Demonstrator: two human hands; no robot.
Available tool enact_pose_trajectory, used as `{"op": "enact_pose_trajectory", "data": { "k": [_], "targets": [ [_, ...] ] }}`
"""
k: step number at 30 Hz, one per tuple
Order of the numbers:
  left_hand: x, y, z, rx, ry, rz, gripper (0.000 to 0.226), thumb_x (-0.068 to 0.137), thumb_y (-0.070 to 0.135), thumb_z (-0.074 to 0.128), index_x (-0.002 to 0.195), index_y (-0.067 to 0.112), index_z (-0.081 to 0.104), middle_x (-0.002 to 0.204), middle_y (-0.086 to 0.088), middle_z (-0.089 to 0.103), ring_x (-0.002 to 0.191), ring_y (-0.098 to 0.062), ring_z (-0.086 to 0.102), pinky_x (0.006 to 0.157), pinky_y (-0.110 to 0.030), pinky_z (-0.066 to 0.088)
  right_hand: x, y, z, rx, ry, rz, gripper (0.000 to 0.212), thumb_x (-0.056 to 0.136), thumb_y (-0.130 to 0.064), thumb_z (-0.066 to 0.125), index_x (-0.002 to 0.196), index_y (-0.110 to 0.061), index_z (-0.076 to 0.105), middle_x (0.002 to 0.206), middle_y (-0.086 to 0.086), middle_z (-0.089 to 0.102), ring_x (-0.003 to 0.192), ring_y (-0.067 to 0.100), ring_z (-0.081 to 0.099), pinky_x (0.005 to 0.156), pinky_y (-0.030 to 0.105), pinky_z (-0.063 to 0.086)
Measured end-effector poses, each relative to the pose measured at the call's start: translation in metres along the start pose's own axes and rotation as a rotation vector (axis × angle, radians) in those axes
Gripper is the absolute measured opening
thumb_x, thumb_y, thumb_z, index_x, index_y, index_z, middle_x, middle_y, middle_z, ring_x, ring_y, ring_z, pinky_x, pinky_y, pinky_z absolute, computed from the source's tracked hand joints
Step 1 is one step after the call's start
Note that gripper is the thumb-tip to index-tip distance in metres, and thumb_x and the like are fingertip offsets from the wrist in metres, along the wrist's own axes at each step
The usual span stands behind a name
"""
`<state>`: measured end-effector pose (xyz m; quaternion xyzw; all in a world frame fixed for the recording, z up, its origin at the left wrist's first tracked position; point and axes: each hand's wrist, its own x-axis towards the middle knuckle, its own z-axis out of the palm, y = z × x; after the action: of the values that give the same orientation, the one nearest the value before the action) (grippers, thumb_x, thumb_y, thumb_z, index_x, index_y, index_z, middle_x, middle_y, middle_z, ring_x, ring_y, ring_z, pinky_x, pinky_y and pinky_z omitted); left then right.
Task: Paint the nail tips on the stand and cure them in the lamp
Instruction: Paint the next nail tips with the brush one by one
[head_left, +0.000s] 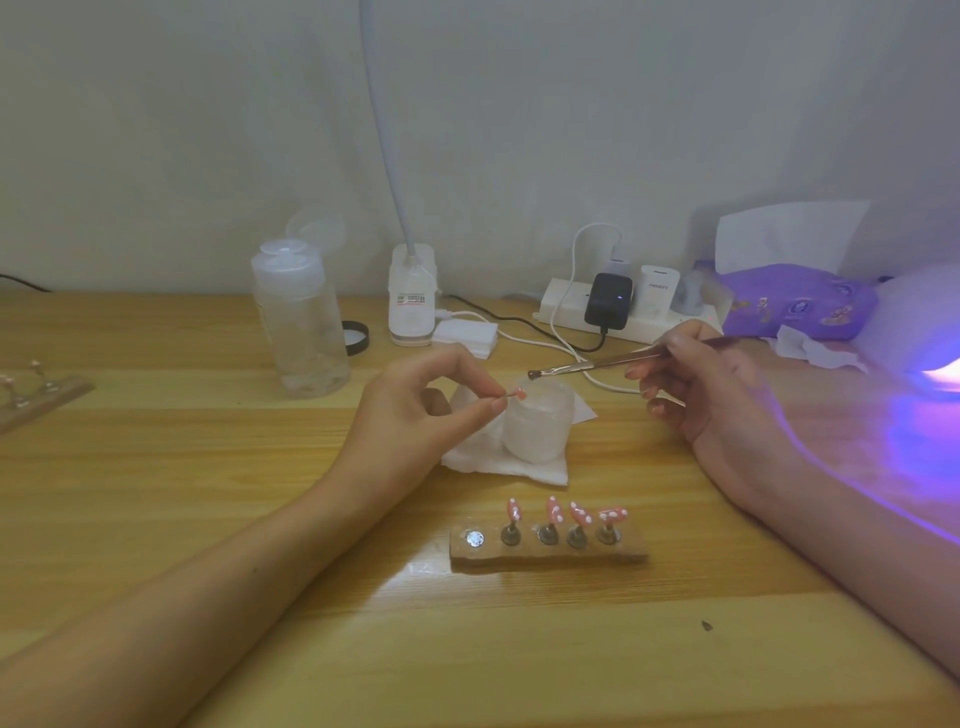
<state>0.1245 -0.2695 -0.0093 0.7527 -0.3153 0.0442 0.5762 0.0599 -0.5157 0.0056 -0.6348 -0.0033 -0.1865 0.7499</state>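
My left hand (415, 405) pinches a small holder peg with a pink nail tip (518, 395) at its end, held over a frosted white jar (537, 426). My right hand (711, 384) grips a thin brush (597, 364); its dark bristles hover just above the jar's rim, close to the held tip. In front of me a wooden stand (550, 553) carries several pink nail tips with white dots (566, 512), and its leftmost socket shows only a bare metal disc. The curing lamp (930, 338) glows violet at the right edge.
The jar rests on a white tissue (498, 460). Behind stand a clear bottle (301, 327), a black lid (357, 338), a desk-lamp base (411, 296), cotton pads (467, 335), a power strip with chargers (613, 306), and a purple tissue pack (800, 301). Another stand (36, 389) lies far left.
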Motion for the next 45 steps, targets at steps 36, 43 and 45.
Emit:
{"op": "enact_pose_trajectory", "data": {
  "k": [36,43,45],
  "targets": [
    [-0.0025,0.0024,0.0001,0.067,-0.028,0.043,0.014,0.087,0.012,0.074,0.080,0.021,0.065,0.084,0.008,0.066,0.046,-0.006,0.039,0.050,-0.016,0.036,0.0010,0.0036,0.0014,-0.105,0.007,-0.037,0.026,0.100,-0.021,0.054,0.074,-0.024,0.050,0.078,0.008,0.074,0.049,0.004,0.042,0.041,0.012,0.030],
    [-0.0022,0.0015,0.0004,0.065,-0.022,0.045,0.013,0.087,0.012,0.075,0.081,0.020,0.066,0.085,0.009,0.067,0.047,-0.009,0.039,0.049,-0.018,0.037,-0.0004,0.0037,0.0025,-0.126,-0.024,-0.046,0.022,0.095,-0.032,0.060,0.076,-0.026,0.050,0.084,0.010,0.075,0.054,0.005,0.045,0.043,0.014,0.031],
    [-0.0025,0.0015,0.0004,0.072,-0.020,0.045,0.014,0.087,0.012,0.075,0.080,0.020,0.066,0.087,0.011,0.067,0.047,-0.009,0.039,0.050,-0.018,0.037,0.0012,0.0041,0.0006,-0.111,0.005,-0.045,0.025,0.099,-0.025,0.056,0.075,-0.026,0.050,0.081,0.009,0.075,0.052,0.005,0.043,0.042,0.014,0.030]
  ]
}}
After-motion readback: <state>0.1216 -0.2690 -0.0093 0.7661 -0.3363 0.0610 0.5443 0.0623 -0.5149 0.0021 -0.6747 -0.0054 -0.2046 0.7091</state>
